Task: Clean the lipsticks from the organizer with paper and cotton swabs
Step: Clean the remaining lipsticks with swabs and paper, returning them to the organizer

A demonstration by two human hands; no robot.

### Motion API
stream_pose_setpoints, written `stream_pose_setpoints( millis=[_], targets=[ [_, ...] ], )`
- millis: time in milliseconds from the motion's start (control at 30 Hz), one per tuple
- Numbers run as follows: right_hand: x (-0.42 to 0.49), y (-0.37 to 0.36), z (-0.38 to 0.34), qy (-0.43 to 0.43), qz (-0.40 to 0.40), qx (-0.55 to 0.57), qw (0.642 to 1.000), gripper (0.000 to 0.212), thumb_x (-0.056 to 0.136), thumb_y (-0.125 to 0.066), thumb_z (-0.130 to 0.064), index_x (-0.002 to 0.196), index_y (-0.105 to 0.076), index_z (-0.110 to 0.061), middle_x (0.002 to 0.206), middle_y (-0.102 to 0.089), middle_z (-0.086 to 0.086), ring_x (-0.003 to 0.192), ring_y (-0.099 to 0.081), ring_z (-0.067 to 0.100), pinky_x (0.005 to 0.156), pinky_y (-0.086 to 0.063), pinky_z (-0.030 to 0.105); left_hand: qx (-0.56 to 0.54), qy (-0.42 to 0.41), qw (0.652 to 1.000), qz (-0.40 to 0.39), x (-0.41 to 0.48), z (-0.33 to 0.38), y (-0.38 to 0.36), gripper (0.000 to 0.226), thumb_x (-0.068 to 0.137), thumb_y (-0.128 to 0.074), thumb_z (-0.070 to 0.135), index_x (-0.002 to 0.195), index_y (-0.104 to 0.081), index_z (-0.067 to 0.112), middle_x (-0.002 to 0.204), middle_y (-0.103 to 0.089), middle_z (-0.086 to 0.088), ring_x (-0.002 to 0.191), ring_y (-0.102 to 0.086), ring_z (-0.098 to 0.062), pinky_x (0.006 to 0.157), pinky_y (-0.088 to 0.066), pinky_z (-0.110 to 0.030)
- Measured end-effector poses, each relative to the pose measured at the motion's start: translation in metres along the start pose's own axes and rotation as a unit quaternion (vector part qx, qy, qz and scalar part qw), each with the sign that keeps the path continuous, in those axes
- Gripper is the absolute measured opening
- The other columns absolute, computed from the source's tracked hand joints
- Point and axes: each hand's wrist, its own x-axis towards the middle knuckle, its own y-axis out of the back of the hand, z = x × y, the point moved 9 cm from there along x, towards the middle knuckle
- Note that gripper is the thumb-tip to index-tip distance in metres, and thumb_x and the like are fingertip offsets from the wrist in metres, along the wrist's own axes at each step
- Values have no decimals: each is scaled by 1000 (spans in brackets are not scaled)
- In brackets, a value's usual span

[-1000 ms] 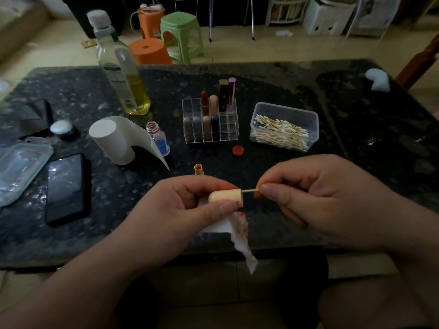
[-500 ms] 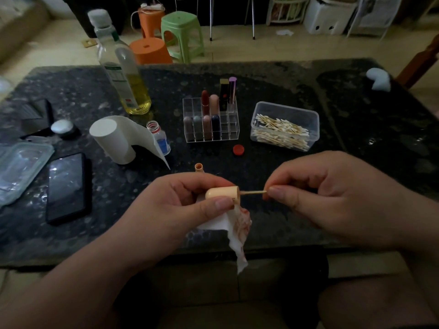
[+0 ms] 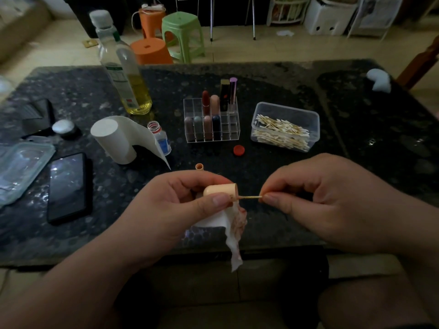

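My left hand (image 3: 166, 210) grips a peach lipstick cap (image 3: 219, 189) lying sideways, its open end facing right. A stained piece of paper (image 3: 234, 231) hangs from the same hand, under the cap. My right hand (image 3: 332, 200) pinches a cotton swab (image 3: 249, 197) whose tip is inside the cap's opening. The matching peach lipstick base (image 3: 199, 166) stands on the table just behind my left hand. Further back, a clear organizer (image 3: 234, 134) holds several lipsticks (image 3: 209, 103). A clear box of cotton swabs (image 3: 283, 127) sits to its right, and a paper roll (image 3: 114, 138) lies to its left.
A small open bottle (image 3: 161, 138) stands by the roll, its red cap (image 3: 238, 150) lying in front of the organizer. An oil bottle (image 3: 126, 74) stands behind. A phone (image 3: 67, 186), a plastic lid (image 3: 19, 167) and a small jar (image 3: 64, 128) occupy the left of the dark stone table (image 3: 356, 138).
My right hand has drawn slightly to the right, so more of the swab stick shows outside the cap. My left hand keeps hold of the cap and paper.
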Motion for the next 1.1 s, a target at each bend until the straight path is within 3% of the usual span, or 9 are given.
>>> stream_pose_setpoints(
  millis=[100, 167, 333, 500, 700, 833, 933, 1100],
  targets=[
    [-1, 1, 0, -5, -7, 72, 997, 9, 91, -67, -25, 88, -74, -30, 65, -63, -27, 61, -63, -3, 50, -41, 6, -6, -2, 1000, -3, 0, -1, -1, 33, 72, -79, 39, 103, -80, 27, 107, -77, -12, 105, -72, -30, 92, -55, -42],
    [-3, 2, 0, -6, -1, 99, 995, 9, 90, -65, -30, 87, -72, -32, 61, -64, -21, 56, -63, 2, 49, -42, 8, -6, 7, 1000, -9, 0, -2, -2, 33, 73, -79, 38, 104, -80, 26, 107, -77, -12, 105, -72, -32, 92, -55, -43],
    [-1, 4, 3, -12, 34, 58, 998, 14, 91, -56, -41, 87, -68, -34, 63, -64, -13, 56, -63, 10, 49, -45, 16, -25, 32, 999, -34, -1, -5, -8, 32, 74, -78, 37, 104, -80, 23, 105, -77, -10, 100, -73, -25, 84, -56, -34],
    [0, 7, 6, -28, 55, 31, 998, 11, 89, -58, -36, 85, -67, -34, 66, -65, -17, 62, -64, 8, 53, -48, 19, -51, 43, 998, -20, -2, -9, -8, 33, 74, -78, 36, 104, -80, 21, 107, -76, -15, 108, -70, -40, 96, -54, -59],
    [0, 1, 9, -40, 4, 41, 998, 12, 90, -64, -30, 80, -68, -35, 69, -66, -23, 65, -65, 2, 55, -49, 15, -53, 31, 998, -18, -2, -6, -8, 47, 69, -87, 51, 105, -80, 22, 103, -77, -11, 100, -73, -24, 88, -55, -41],
    [-3, -3, 7, -38, -31, 97, 994, 10, 91, -64, -31, 83, -70, -31, 63, -68, -8, 57, -65, 11, 54, -54, 27, -72, 23, 997, -23, -1, -5, -9, 49, 69, -89, 50, 106, -79, 20, 106, -77, -13, 102, -73, -27, 89, -57, -39],
    [-4, -2, 6, -33, -22, 144, 989, 15, 88, -59, -40, 87, -69, -30, 62, -68, -1, 55, -64, 16, 54, -51, 25, -71, 21, 997, -29, -1, -1, -9, 48, 69, -88, 49, 106, -80, 20, 105, -77, -13, 100, -73, -25, 85, -57, -30],
    [-1, 1, 11, -44, 20, 144, 988, 16, 93, -56, -37, 86, -68, -28, 62, -68, -2, 55, -61, 14, 57, -51, 28, -49, 28, 998, -21, 0, -1, -8, 38, 68, -84, 40, 102, -81, 24, 102, -77, -10, 98, -73, -22, 84, -56, -30]
  ],
)
